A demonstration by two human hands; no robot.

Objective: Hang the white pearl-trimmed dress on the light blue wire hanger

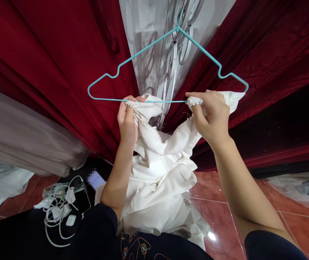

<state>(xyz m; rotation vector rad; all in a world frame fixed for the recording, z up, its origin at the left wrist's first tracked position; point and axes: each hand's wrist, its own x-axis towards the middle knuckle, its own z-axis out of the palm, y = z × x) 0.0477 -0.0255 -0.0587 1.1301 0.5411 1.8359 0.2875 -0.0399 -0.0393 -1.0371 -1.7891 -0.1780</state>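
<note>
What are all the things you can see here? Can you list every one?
hanger: one, turquoise wire, hanging up top in the middle
dress: one, white with pearl trim, held up at the hanger's bottom bar
curtains: dark red, behind on both sides
sheer curtain: one, white, centre top
phones: two, on the floor at lower left
cables and chargers: a white tangle, beside the phones
floor: red glossy tiles
left hand: pinching the dress's left shoulder
right hand: pinching the dress's right shoulder
</note>
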